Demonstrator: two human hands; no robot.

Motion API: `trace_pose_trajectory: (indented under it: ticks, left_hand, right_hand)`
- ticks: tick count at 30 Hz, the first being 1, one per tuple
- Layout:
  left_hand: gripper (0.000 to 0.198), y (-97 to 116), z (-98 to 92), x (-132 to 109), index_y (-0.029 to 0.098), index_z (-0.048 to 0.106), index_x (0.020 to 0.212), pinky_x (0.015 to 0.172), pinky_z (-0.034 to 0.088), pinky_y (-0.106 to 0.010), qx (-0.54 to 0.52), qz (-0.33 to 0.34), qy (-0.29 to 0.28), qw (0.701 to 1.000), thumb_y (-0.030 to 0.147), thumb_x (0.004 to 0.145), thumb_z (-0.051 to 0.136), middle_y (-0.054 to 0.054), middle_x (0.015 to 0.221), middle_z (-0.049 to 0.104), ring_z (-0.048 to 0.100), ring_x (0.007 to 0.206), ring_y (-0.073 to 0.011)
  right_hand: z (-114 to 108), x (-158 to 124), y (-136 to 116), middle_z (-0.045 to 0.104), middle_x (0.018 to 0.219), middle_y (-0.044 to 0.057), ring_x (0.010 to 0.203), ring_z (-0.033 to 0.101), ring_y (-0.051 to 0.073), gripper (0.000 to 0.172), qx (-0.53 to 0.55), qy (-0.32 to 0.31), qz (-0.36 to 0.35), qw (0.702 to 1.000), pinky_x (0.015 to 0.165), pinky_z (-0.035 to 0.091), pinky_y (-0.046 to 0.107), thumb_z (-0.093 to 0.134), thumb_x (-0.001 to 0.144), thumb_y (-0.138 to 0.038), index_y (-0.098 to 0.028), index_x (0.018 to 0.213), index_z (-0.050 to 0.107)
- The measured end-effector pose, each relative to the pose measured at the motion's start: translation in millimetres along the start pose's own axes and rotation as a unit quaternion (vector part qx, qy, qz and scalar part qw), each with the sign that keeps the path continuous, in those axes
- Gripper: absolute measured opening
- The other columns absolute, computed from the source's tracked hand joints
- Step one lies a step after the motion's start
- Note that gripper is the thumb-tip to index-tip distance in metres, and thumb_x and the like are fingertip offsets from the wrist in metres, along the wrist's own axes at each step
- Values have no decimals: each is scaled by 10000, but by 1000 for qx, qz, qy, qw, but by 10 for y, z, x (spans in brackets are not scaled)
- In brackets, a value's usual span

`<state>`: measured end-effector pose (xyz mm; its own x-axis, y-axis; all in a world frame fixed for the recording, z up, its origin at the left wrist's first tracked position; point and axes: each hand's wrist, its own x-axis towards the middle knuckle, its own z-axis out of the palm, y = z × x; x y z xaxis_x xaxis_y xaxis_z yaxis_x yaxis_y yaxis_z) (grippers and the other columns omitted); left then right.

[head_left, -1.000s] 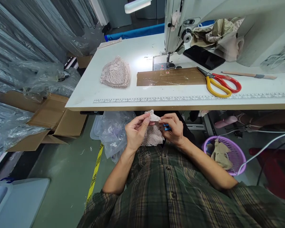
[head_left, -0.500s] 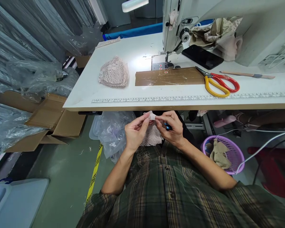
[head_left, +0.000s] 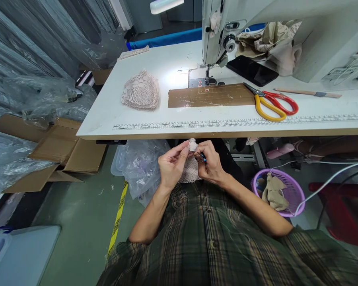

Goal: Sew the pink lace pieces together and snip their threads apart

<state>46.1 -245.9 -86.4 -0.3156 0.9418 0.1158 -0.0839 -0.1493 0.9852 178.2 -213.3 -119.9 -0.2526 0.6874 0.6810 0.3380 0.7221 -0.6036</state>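
Just below the table edge, my left hand (head_left: 172, 167) pinches a small pale pink lace piece (head_left: 192, 145) between thumb and fingers. Opposite it, my right hand (head_left: 212, 163) is closed with its fingertips at the same lace. A bit of a small blue and dark tool (head_left: 203, 158) shows within my right fingers; most of it is hidden, so its kind is unclear. More of the lace fabric (head_left: 191, 171) hangs down between my hands over my lap.
On the white sewing table (head_left: 101, 115) lie a lace stack (head_left: 141, 91), red and yellow scissors (head_left: 275, 104) and a phone (head_left: 252, 70), near the sewing machine (head_left: 211, 35). A purple basket (head_left: 298, 194) with cloth scraps stands right; cardboard boxes (head_left: 59, 141) stand left.
My right hand has turned, its fingers curling in more so that less of the blue tool shows. The lace between my fingertips has shifted slightly. The view has moved a little.
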Motion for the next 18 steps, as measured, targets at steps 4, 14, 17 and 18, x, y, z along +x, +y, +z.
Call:
trace_pose_trajectory:
  ticks: [4,14,17,18]
  left_hand:
    - [349,-27,15,35,176,764,1018,816,642,-347,-30,5,7,1000,390,744,793,-88,1012,770,755,832,-214]
    - [369,-82,15,59,169,753,1050,840,629,-346,-53,-7,1,999,411,771,766,-89,983,774,753,818,-199]
    - [351,-104,-3,75,179,751,1051,849,624,-346,-55,-12,1,998,403,782,757,-83,1001,771,750,839,-196]
    - [345,-110,-8,79,181,752,1047,850,623,-347,-55,-11,2,998,405,786,752,-82,1007,770,749,850,-198]
  right_hand:
    - [9,-37,3,489,886,53,740,514,179,235,6,2,14,1000,528,393,260,466,775,-51,-231,925,442]
    - [-20,-62,-92,533,879,47,771,547,173,227,31,-5,-5,999,572,437,258,475,818,-70,-232,978,479]
    - [-76,-96,-91,554,836,27,739,555,158,199,79,-55,-46,994,600,458,262,487,844,-95,-231,988,506]
    - [-87,-101,-76,562,837,26,727,556,154,192,82,-54,-47,994,600,463,263,497,853,-108,-230,1001,514]
